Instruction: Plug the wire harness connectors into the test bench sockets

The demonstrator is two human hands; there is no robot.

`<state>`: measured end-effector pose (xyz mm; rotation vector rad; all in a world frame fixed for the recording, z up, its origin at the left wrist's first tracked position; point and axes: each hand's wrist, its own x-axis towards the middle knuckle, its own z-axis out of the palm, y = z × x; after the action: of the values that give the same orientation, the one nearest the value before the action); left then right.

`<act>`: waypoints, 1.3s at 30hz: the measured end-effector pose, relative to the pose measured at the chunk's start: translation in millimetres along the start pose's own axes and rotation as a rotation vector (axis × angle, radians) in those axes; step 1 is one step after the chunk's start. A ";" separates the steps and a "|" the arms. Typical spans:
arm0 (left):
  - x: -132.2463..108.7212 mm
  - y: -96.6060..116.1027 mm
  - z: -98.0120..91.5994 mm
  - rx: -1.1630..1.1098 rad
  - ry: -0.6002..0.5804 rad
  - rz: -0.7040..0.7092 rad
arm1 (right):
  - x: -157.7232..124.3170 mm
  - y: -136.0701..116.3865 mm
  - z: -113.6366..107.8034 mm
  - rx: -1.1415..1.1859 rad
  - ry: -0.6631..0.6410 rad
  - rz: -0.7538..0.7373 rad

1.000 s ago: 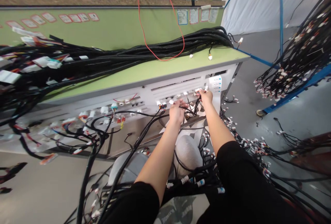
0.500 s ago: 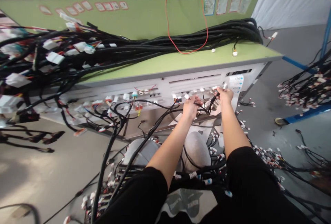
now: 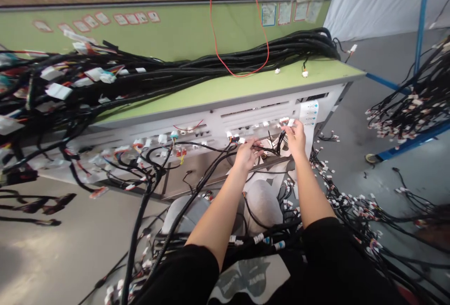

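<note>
Both my arms reach forward to the white front panel (image 3: 260, 112) of a green-topped bench. My left hand (image 3: 247, 153) is closed around thin black wires (image 3: 270, 148) just below the panel's row of sockets. My right hand (image 3: 296, 135) is pinched on a small white connector (image 3: 284, 120) at the panel, right beside a white label strip (image 3: 309, 110). The thin wires run between the two hands. More white connectors (image 3: 232, 135) sit plugged along the panel to the left of my hands.
Thick black harness bundles (image 3: 197, 70) and a red wire (image 3: 239, 37) lie on the green benchtop (image 3: 218, 90). Harnesses with white plugs cover the floor (image 3: 355, 202) to my right and hang from a blue rack (image 3: 415, 98). Black cables cross my lap (image 3: 267, 241).
The view swung right and back slightly. Both hands stay at the panel; my right hand holds the connector at the sockets, my left still grips the wires.
</note>
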<state>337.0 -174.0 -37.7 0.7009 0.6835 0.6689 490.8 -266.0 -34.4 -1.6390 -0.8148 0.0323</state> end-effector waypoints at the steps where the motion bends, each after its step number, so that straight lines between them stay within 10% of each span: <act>1: 0.4 -0.6 0.3 -0.018 -0.004 0.005 | -0.1 -2.4 0.7 -0.033 -0.037 0.000; 12: 2.8 -5.9 3.6 -0.079 -0.014 0.136 | 33.3 -45.6 20.2 -0.774 -0.419 0.135; 25: 3.9 -3.0 4.2 -0.033 0.053 0.182 | 16.8 -47.6 31.9 -0.833 -0.643 -0.108; 39: 3.0 2.0 -2.3 0.024 0.008 0.182 | 3.0 -37.2 63.6 -0.625 -0.529 0.012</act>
<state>336.4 -169.9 -38.5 0.7889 0.6404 0.8325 446.4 -209.7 -16.9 -2.2691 -1.3069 0.2497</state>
